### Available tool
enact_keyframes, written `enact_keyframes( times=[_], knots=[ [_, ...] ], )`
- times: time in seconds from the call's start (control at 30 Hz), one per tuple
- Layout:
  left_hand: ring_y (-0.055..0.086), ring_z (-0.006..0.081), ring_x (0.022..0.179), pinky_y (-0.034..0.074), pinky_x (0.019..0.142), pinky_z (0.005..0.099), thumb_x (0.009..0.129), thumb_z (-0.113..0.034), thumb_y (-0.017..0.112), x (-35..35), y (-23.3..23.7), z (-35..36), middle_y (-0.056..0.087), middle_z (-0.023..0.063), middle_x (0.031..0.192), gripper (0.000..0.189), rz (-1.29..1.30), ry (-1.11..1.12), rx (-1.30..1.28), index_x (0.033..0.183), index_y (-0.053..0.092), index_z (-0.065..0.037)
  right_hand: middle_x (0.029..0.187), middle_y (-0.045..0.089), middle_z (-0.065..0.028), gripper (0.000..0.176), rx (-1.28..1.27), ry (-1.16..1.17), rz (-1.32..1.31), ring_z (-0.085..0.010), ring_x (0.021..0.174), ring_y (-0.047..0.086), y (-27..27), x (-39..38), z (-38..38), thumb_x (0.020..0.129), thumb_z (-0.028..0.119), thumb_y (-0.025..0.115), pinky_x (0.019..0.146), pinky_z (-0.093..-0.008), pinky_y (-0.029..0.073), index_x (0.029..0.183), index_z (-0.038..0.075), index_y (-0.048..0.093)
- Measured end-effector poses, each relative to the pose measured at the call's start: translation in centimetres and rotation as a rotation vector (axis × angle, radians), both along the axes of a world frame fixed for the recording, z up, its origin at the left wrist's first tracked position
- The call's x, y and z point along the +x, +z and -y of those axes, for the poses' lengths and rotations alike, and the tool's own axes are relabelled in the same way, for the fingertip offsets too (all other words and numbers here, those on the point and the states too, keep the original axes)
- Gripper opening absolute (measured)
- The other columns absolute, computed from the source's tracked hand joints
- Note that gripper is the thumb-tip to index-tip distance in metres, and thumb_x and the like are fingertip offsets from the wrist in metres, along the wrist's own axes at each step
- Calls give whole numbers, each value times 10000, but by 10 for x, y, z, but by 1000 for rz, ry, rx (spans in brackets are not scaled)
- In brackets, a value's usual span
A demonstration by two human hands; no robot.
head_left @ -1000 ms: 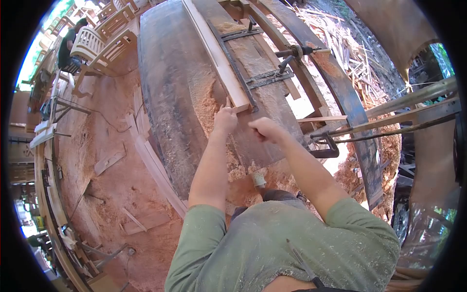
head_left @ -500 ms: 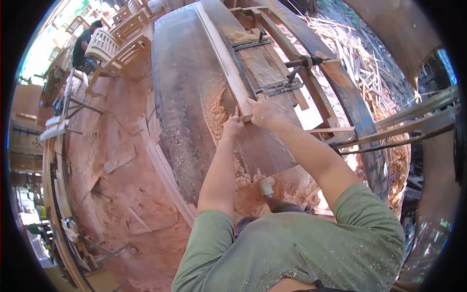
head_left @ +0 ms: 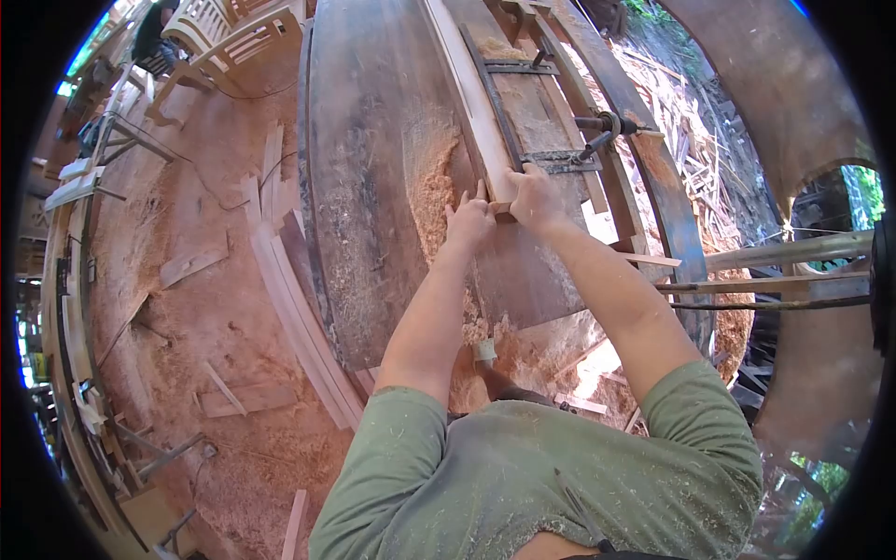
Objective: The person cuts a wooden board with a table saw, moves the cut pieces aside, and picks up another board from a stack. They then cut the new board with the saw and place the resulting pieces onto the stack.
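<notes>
A long, pale wooden board (head_left: 481, 112) lies lengthwise on the large brown worktable (head_left: 364, 121). Its right edge runs along a dark straight fence (head_left: 492, 89). My left hand (head_left: 469, 222) grips the board's near end from the left, with a finger or two stretched forward along its side. On the right corner of the same end, my right hand (head_left: 539, 199) is closed, fingers near the end of the fence. Part of the end face shows between my hands. A heap of sawdust (head_left: 434, 191) lies on the table left of the board.
Metal clamps (head_left: 560, 161) and a wooden frame (head_left: 597, 112) stand right of the fence. Long planks (head_left: 299, 322) lie on the floor along the table's left side. Wooden chairs (head_left: 224, 47) and a seated person (head_left: 154, 42) are at the upper left. Scrap wood (head_left: 691, 140) is piled at right.
My view has shifted, so the table and hands appear farther right and slightly higher. Both hands stay at the board's near end; the left fingers look a little more spread.
</notes>
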State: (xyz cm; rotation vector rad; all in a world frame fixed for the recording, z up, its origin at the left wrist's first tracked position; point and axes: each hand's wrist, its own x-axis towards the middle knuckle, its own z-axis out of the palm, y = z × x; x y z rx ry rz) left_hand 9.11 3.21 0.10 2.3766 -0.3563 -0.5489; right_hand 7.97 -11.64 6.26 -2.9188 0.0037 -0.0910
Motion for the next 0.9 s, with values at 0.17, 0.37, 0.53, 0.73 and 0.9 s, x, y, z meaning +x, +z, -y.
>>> enact_keyframes(
  times=[0.17,0.37,0.53,0.73,0.9],
  knots=[
    [296,350,1439,166,1152,632,997,-320,439,-1,1,4,349,44,1560,385,120,47,-38,1173,673,-70,1188,589,-181,381,-98,11,-4,-367,1132,569,-4,10,-1,836,148,607,947,-444,480,1211,141,675],
    [406,384,1359,178,1141,631,994,-350,467,-2,2,-4,499,95,1444,413,360,223,-58,1040,711,-19,1139,606,-199,305,-116,-13,21,-374,1098,586,1,18,-7,897,179,564,923,-461,489,1166,126,698],
    [568,306,1168,353,994,521,966,-338,530,9,18,-97,669,143,1196,420,662,591,-90,841,740,3,1083,618,-218,308,-25,-30,-50,-391,1064,604,-2,27,-4,910,158,547,935,-454,476,1181,139,691],
    [559,352,1188,402,1013,453,983,-399,433,36,-51,-247,648,230,1188,532,694,1014,363,878,726,32,1075,632,-265,509,7,-47,-80,-408,1032,622,-6,38,-1,741,69,711,897,-424,488,1246,96,651],
    [560,458,1165,407,1018,518,1002,-547,216,20,-36,-250,591,342,1200,748,-71,918,174,1134,638,57,992,650,-283,529,3,27,-54,-407,964,650,-4,48,-2,722,83,716,853,-434,502,1245,75,645]
  ],
)
